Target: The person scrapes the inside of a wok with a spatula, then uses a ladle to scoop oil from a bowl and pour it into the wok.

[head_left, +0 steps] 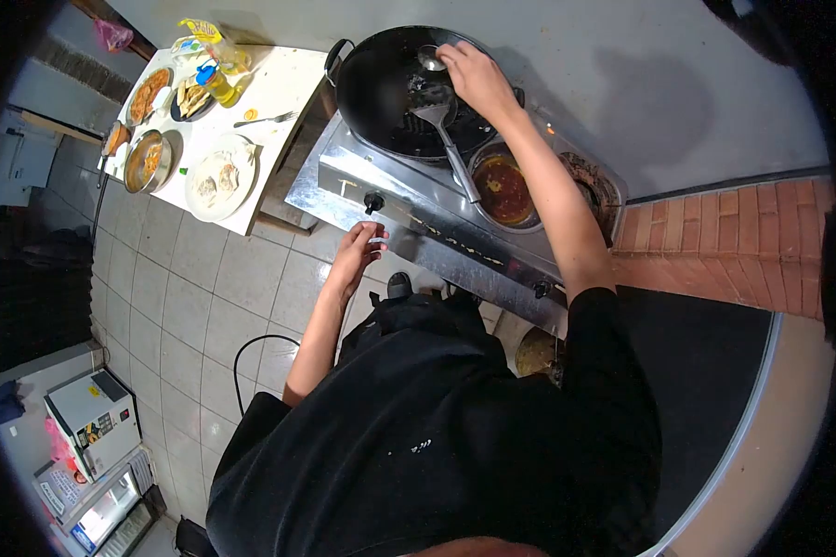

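Note:
Over the far side of the black wok point(372, 107), my right hand point(474, 79) grips a small round metal utensil point(430, 58), perhaps a spoon or little cup. A metal spatula point(450, 148) leans in the wok, its handle resting out over the near rim. Dark, shiny liquid shows at the wok's bottom. My left hand point(355, 249) hangs in front of the stove, just below a black knob point(373, 201). Its fingers are loosely bent and apart, with nothing visible in them.
Right of the wok, a pan of reddish-brown liquid point(503, 190) sits on the steel stove point(409, 186). The white table point(283, 79) at left carries a plate of food point(223, 178), a metal bowl point(149, 162), a fork point(267, 120) and an oil bottle point(218, 85). A brick ledge point(715, 227) stands right.

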Motion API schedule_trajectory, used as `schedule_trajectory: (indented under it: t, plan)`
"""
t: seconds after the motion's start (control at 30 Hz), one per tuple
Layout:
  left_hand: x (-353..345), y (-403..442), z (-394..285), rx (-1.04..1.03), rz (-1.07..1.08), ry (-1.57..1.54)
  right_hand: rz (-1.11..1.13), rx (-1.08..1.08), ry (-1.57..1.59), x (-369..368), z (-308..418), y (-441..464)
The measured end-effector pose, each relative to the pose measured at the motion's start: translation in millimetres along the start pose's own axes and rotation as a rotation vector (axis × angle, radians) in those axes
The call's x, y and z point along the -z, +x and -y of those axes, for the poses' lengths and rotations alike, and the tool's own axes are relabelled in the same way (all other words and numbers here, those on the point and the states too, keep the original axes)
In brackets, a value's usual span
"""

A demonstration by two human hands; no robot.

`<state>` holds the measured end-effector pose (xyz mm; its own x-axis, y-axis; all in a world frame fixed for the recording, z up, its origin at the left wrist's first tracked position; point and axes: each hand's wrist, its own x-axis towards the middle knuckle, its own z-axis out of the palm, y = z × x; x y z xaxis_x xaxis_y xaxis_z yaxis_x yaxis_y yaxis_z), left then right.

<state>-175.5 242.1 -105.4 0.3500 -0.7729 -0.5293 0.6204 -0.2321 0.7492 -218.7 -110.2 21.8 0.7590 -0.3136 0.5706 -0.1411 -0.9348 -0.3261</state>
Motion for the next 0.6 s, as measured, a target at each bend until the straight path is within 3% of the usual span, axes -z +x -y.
schedule_trajectory:
  t: [0.17,0.23,0.3,0.37,0.53,0.6]
  plan:
    - [-6.5,5.2,-6.0,-0.004,0.018,0.033,-0.179,-0.007,-0.035,20.4,14.4,-15.2]
    - [-10.1,6.7,-7.9,-0.006,0.033,0.035,-0.381,-0.172,0.018,44.4,22.9,-29.0]
    - [-11.5,9.8,-7.6,0.005,0.046,0.048,-0.369,-0.432,0.039,73.8,31.1,-54.6]
    - [-13.4,14.1,-6.0,0.017,0.061,0.063,-0.509,-0.592,0.259,97.0,44.6,-83.6]
    - [-27.3,25.9,-3.6,0.039,0.102,0.088,-0.468,-0.830,0.178,119.6,59.5,-159.6]
    - [-34.7,29.9,-2.9,0.048,0.119,0.108,-0.467,-0.826,0.229,101.3,54.1,-182.9]
